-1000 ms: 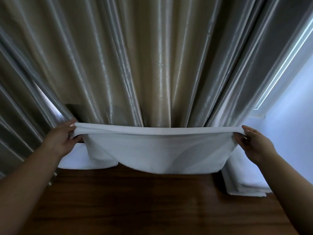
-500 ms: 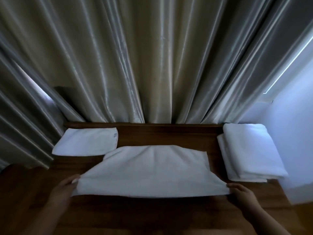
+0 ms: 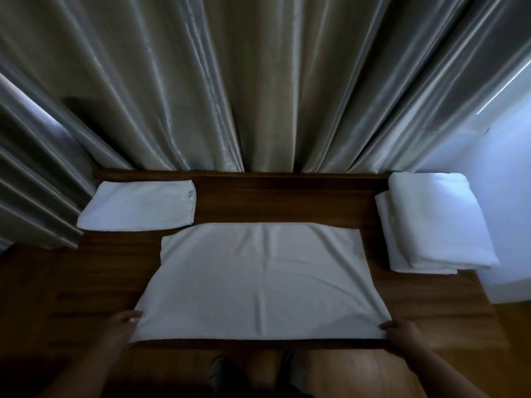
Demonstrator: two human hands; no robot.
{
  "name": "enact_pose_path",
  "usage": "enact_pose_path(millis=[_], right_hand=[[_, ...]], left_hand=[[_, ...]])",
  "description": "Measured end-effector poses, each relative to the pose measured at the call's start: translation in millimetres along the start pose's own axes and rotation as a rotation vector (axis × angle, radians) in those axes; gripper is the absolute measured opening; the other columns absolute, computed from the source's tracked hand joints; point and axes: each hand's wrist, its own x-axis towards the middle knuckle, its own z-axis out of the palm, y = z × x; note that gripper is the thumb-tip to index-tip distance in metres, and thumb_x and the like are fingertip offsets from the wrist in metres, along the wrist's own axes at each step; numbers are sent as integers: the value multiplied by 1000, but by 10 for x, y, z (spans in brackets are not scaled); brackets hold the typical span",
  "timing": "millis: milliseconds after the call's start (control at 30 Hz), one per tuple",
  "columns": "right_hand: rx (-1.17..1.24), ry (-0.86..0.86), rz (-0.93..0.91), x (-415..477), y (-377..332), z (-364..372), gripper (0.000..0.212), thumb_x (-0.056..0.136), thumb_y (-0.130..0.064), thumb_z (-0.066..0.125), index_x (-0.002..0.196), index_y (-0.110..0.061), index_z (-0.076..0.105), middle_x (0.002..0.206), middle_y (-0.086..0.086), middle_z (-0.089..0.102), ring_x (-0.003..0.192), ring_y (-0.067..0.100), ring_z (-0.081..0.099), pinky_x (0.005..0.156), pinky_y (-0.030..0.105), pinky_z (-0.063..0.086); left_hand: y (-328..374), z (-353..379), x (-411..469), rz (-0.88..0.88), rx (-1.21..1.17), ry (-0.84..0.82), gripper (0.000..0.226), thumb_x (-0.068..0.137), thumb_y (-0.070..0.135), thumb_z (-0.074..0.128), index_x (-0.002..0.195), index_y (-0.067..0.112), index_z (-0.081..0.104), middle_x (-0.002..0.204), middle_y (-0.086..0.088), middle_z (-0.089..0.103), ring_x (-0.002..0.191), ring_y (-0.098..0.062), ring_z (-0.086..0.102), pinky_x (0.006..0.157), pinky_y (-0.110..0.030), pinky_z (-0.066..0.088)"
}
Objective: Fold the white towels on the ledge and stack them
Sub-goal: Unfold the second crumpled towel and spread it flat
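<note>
Held up against the curtain a second ago, the towel now lies flat mid-ledge, near corners at 7 and 5 o'clock pinched in the left hand and right hand grip, ready for the next fold.

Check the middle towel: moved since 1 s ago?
Yes. The middle towel was held up in front of the curtain; now it lies flat on the ledge, near corners under the left hand and right hand.
</note>
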Motion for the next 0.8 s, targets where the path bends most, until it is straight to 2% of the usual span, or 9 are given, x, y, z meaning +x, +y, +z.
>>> enact_pose_path(millis=[167,233,267,333,400,500,600,667,800], right_hand=[[-153,-22,-26,-2,10,-11,8,89,-3,63,90,-9,69,109,16,65,91,28,69,77,37,61],[-107,-35,-47,-24,-16,-22,8,90,-6,63,96,-9,68,93,10,66,72,16,70,61,26,59],[-45,-42,-50,-75,-31,-30,8,91,-3,61,89,-9,66,83,7,63,64,18,65,53,27,56],[-11,-11,-19,-110,-59,-24,19,93,1,57,78,-8,65,78,10,59,67,24,60,57,36,56],[-22,49,-26,-133,-115,-9,18,95,-3,54,85,-5,69,83,15,62,74,32,62,61,42,57],[-33,121,-198,-256,-266,71,18,92,-7,52,92,-21,64,88,5,62,77,26,62,57,34,50],[-34,126,-346,-323,-413,197,21,89,-9,56,86,-30,58,85,-4,60,80,22,62,67,39,54],[-34,124,-266,-252,-401,263,14,90,-12,57,85,-25,61,85,2,63,82,26,63,75,45,57],[-56,135,-60,-5,-175,248,13,94,-12,56,88,-4,65,87,19,64,83,37,63,80,50,56]], left_hand=[[-34,11,9,-99,67,-17,24,97,5,51,120,-2,55,130,-26,49,109,-42,49,87,-49,46],[-47,30,14,-104,66,-51,22,97,6,51,118,1,55,131,-24,48,107,-39,49,84,-48,47],[-53,39,11,-114,52,-73,21,97,4,51,117,2,56,132,-22,48,112,-39,49,84,-48,48],[-65,54,19,-117,50,-98,19,95,-2,50,111,5,58,135,-20,47,119,-40,48,83,-47,49],[-105,74,64,-80,94,-109,18,94,-4,49,106,6,60,133,-19,48,118,-40,48,83,-46,49],[-126,96,117,15,181,-52,19,93,-5,49,105,3,62,124,-20,53,106,-36,52,81,-41,46],[-196,81,158,155,384,8,16,91,9,59,106,9,64,113,-13,62,97,-26,55,83,-38,49],[-253,76,195,213,478,-13,24,87,15,65,111,16,61,114,-10,62,100,-24,56,83,-39,52],[-315,67,208,248,386,-128,52,84,-10,58,132,7,45,134,-17,48,119,-35,51,88,-39,48]])
